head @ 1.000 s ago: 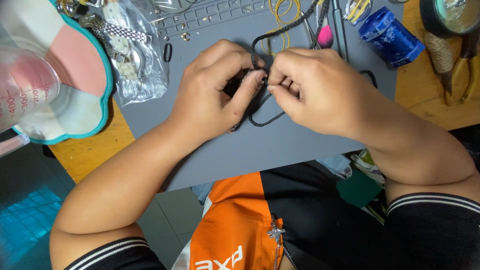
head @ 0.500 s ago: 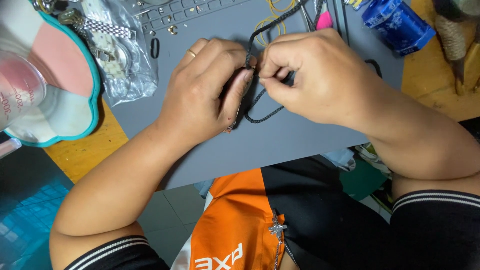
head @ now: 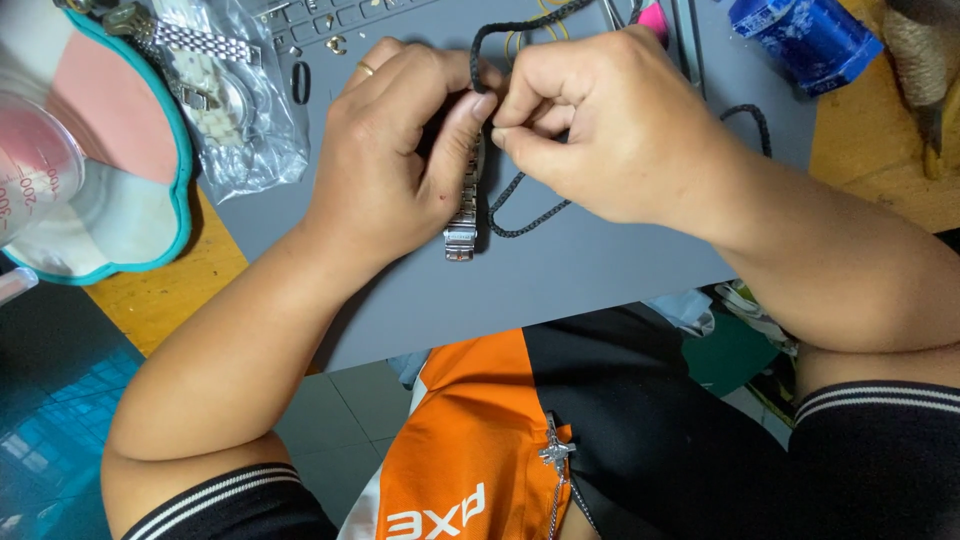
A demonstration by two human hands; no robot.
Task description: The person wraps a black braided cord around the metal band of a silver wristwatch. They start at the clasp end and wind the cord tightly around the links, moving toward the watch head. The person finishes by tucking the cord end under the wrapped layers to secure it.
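My left hand (head: 400, 150) and my right hand (head: 600, 125) meet over a grey work mat (head: 560, 280). The left hand grips a silver metal watch band (head: 462, 225) whose end hangs below the palm. The right hand pinches a black braided cord (head: 520, 210) against the left thumb; the cord loops below the hands and runs up past the fingers towards the top edge. A ring sits on a left finger. What lies between the fingertips is hidden.
A clear plastic bag with another metal watch band (head: 215, 90) lies at the mat's upper left beside a teal-rimmed pink and white tray (head: 140, 200) and a clear measuring cup (head: 35, 170). A blue tube (head: 800, 40) and pliers (head: 925, 70) sit upper right on the wooden table (head: 160, 300).
The view has shifted so both hands appear higher in the frame. The hands stay pressed together on the cord, and the watch band's end now shows below the left palm.
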